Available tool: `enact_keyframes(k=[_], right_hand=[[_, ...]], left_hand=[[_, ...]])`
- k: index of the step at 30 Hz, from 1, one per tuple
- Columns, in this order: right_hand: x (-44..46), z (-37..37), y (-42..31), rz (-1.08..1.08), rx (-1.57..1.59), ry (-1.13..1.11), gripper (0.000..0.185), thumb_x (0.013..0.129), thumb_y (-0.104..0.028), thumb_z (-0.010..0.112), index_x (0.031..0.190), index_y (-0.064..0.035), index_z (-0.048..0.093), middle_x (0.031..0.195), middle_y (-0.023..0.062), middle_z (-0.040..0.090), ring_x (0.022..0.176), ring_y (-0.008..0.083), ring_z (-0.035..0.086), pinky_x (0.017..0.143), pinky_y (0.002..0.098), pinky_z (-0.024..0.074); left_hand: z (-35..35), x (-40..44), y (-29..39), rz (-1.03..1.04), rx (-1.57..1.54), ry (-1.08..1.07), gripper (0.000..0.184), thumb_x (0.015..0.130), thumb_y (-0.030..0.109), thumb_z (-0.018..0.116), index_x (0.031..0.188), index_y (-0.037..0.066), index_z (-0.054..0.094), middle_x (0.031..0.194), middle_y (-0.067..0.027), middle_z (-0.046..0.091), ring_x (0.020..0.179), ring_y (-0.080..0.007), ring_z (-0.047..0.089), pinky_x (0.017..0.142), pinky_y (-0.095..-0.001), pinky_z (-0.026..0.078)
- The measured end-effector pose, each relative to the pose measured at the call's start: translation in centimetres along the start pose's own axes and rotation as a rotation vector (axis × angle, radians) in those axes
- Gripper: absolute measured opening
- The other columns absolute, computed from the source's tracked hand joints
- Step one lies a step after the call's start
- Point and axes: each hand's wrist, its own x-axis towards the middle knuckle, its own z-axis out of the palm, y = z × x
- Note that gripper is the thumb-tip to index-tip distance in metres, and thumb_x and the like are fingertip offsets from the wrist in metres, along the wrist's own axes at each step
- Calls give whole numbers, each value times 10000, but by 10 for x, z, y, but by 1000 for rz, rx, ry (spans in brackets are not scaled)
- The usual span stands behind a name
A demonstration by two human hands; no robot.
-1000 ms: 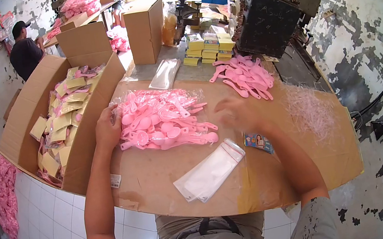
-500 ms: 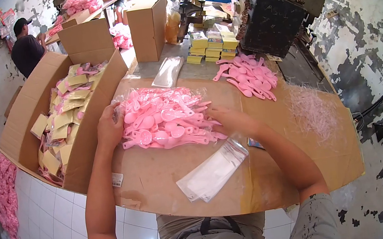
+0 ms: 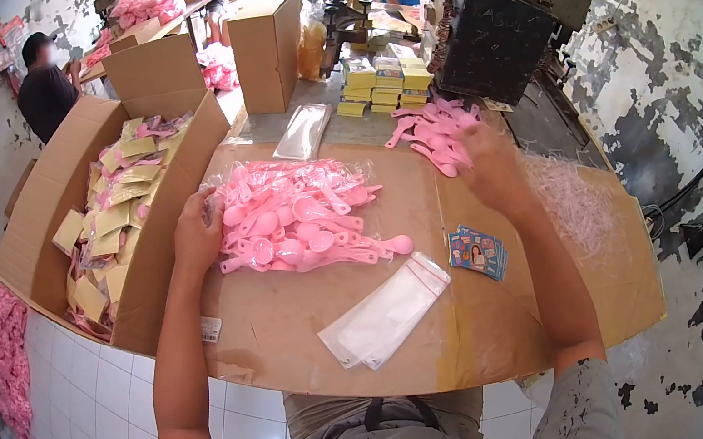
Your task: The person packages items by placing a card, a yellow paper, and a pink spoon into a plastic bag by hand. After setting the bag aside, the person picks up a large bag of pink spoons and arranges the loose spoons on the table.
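Observation:
A heap of pink plastic spoons (image 3: 287, 220) lies in front of me, with clear plastic bag film showing around its edges. My left hand (image 3: 199, 232) is at the heap's left side, its fingers closed on the edge of that plastic bag (image 3: 216, 186). Over to the right, my right hand (image 3: 492, 168) reaches the smaller pile of loose pink spoons (image 3: 435, 135). Its fingertips are at the pile's right side, and the back of the hand hides what they touch. Flat clear plastic sleeves (image 3: 384, 311) and several printed cards (image 3: 476, 253) lie nearer to me.
An open carton (image 3: 133, 291) of packed pieces stands left. Behind are another plastic stack (image 3: 303, 132), yellow-edged card stacks (image 3: 384, 76), an upright carton (image 3: 266, 58) and a dark machine (image 3: 493, 41). Plastic shreds (image 3: 574, 203) lie right. Other people are in the background.
My right hand has moved from the big heap's right side to the loose spoons at the right, uncovering the printed cards. My left hand stays at the heap's left side.

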Motion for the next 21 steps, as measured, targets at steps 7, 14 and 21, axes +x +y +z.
enact_keyframes(k=[7, 14, 21], right_hand=[[-38, 16, -88, -213, 593, -617, 405, 858, -175, 758, 1232, -49, 668, 1184, 144, 617, 1208, 337, 570, 1045, 439, 460], [-27, 26, -83, -211, 569, -732, 365, 869, -168, 762, 1181, -30, 633, 1139, 147, 608, 1141, 348, 577, 984, 440, 476], [-27, 27, -30, -261, 499, -683, 263, 870, -99, 740, 1121, -35, 696, 1090, 150, 622, 1066, 336, 608, 929, 418, 503]], left_hand=[[1, 0, -1, -12, -24, -6, 369, 984, 245, 669, 1286, 34, 669, 1224, -215, 689, 1119, -380, 681, 968, -437, 533], [0, -1, 0, -4, -9, -2, 369, 977, 219, 675, 1297, 35, 665, 1222, -211, 693, 1092, -365, 690, 951, -428, 538], [-3, 0, -2, -16, -82, 39, 311, 961, 139, 690, 1246, 13, 694, 1155, -203, 721, 997, -303, 717, 877, -391, 555]])
